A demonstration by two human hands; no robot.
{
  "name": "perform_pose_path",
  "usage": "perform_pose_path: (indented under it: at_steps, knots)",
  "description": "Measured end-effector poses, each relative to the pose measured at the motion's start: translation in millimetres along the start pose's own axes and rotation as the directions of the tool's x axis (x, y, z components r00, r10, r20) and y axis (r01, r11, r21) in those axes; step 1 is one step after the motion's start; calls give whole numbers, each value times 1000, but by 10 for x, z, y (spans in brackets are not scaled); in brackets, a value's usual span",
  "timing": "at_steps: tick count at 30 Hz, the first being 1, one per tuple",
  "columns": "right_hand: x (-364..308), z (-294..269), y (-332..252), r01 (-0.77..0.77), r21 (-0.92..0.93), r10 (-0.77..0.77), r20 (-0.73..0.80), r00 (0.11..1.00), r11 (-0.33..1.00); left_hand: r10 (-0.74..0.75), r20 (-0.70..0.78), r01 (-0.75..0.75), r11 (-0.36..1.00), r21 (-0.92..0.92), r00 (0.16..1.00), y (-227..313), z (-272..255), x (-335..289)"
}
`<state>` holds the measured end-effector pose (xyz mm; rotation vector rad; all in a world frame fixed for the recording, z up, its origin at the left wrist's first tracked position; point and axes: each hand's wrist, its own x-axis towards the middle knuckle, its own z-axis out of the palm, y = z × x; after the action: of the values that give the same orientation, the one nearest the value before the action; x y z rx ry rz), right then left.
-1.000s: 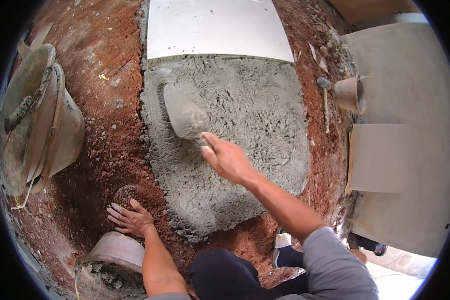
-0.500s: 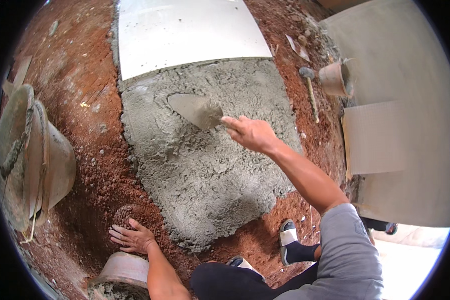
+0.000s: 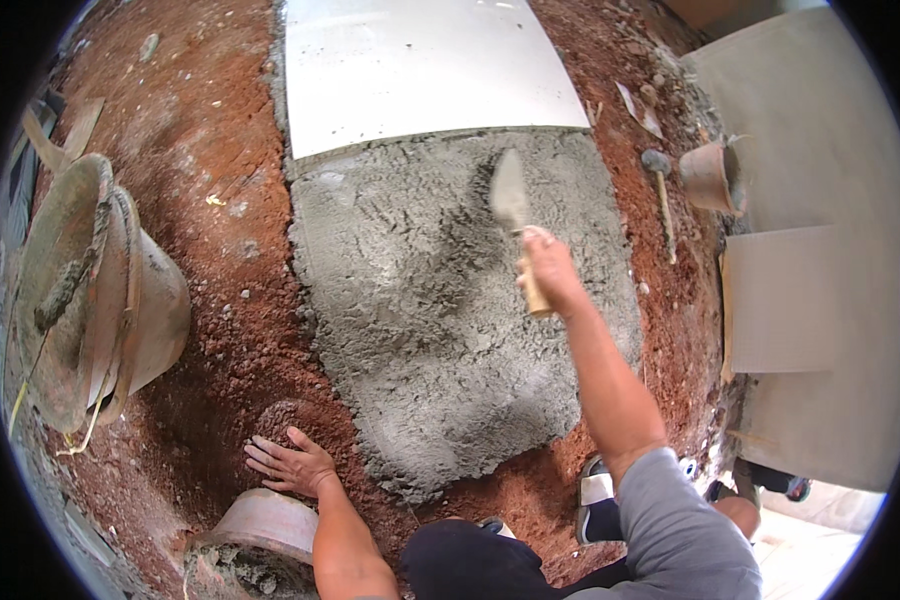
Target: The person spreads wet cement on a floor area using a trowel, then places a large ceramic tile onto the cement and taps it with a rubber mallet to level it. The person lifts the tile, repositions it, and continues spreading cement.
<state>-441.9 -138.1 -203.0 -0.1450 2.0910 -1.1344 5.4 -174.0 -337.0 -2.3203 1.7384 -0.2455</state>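
Note:
A trowel (image 3: 511,190) with a wooden handle is in my right hand (image 3: 552,272), fingers wrapped round the handle. Its blade points away from me, over the far right part of a grey bed of wet mortar (image 3: 410,330); whether it touches the mortar I cannot tell. Beyond the mortar lies a large white tile (image 3: 430,70), its near edge against the bed. My left hand (image 3: 292,464) rests on the red soil with fingers spread, just beside a mortar-crusted bucket (image 3: 270,522).
Large dirty buckets (image 3: 155,310) lie tipped at the left. On the right are a mallet (image 3: 662,195), a small bucket (image 3: 708,178) and a pale tile (image 3: 782,300) against a grey wall (image 3: 820,120). Red soil (image 3: 225,240) borders the mortar. Part of another person (image 3: 738,515) shows at lower right.
My right hand has moved the trowel rightward across the mortar, and its blade has swung from pointing left to pointing away. My left hand stays on the soil; the whole view has shifted slightly.

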Motion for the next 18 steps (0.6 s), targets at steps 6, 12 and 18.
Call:
perform_pose_path:
  at_steps: [6, 12, 18]
  knots:
    - [-581, 1407, -382, 48, -168, 19, 381, 924, 985, 18, -44, -21, 997, -70, 999, -10, -13, -4]
    - [-1082, 1134, -727, 381, -447, -114, 517, 848, 810, 62, -121, -72, 994, -86, 991, -42, -76, 7]
    - [-1690, 787, -1131, 635, -404, -245, 683, 688, 658, 10, -35, -17, 979, -204, 999, -47, -114, 50]
